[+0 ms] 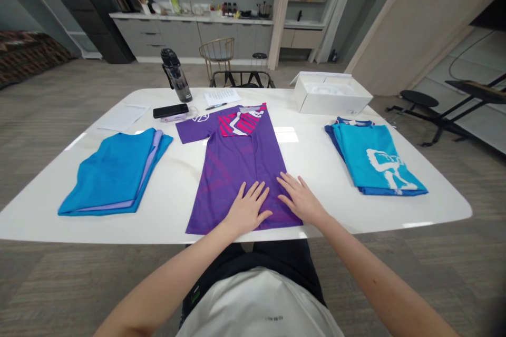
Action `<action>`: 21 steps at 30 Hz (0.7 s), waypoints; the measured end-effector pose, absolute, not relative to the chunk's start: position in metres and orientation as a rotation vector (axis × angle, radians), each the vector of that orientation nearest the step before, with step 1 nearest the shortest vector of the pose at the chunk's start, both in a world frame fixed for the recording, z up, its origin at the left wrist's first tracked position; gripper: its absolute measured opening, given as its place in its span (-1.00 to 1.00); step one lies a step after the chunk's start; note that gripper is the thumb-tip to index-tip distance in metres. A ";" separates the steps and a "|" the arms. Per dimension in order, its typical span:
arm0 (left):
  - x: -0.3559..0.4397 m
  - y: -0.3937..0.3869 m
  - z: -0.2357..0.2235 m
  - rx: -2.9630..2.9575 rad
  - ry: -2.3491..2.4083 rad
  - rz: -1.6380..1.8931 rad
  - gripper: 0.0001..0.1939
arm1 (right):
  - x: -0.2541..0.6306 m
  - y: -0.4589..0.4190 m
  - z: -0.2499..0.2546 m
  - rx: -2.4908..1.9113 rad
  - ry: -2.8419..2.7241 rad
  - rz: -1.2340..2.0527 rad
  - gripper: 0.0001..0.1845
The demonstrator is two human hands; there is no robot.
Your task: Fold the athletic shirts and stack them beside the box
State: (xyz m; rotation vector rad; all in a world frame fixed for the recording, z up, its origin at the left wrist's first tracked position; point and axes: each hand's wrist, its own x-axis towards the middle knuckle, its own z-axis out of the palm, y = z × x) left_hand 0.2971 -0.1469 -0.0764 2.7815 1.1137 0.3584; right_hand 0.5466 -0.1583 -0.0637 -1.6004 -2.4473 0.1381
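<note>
A purple T-shirt (pixel 233 179) with a pink and white print near its collar lies on the white table in front of me. Its right side is folded inward over the body, while the left sleeve sticks out. My left hand (pixel 248 209) rests flat on the lower part of the shirt, fingers spread. Near the shirt's lower right edge, my right hand (pixel 300 200) also lies flat with its fingers apart. Neither hand grips the cloth. On the left is a pile of folded blue and lilac clothes (pixel 113 168); a pile of folded turquoise and blue shirts (pixel 375 158) lies on the right.
Toward the back of the table (pixel 308 168) stand a dark water bottle (pixel 176 76) and an open white box (pixel 332 96). A black phone (pixel 171 110), a pen (pixel 216 106) and papers (pixel 222 97) lie beyond the shirt. A chair (pixel 242 79) stands behind the table.
</note>
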 end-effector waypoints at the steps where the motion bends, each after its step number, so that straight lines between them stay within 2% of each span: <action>1: 0.297 -0.147 -0.076 2.781 1.118 0.365 -0.28 | 0.547 -0.152 -0.066 -1.622 -2.459 0.141 -0.39; 6: 0.298 -0.117 -0.063 2.758 1.173 0.438 -0.31 | 0.545 -0.112 -0.071 -1.640 -2.489 0.160 -0.33; 15: 0.288 0.006 -0.072 2.697 1.366 0.475 -0.39 | 0.508 0.009 -0.073 -1.722 -2.417 0.161 -0.35; 19: 0.236 0.074 -0.062 2.537 1.724 0.548 -0.52 | 0.480 0.074 -0.068 -1.666 -2.358 0.183 -0.40; 21: 0.198 0.109 -0.056 2.379 2.004 0.445 -0.59 | 0.457 0.111 -0.063 -1.608 -2.322 0.206 -0.49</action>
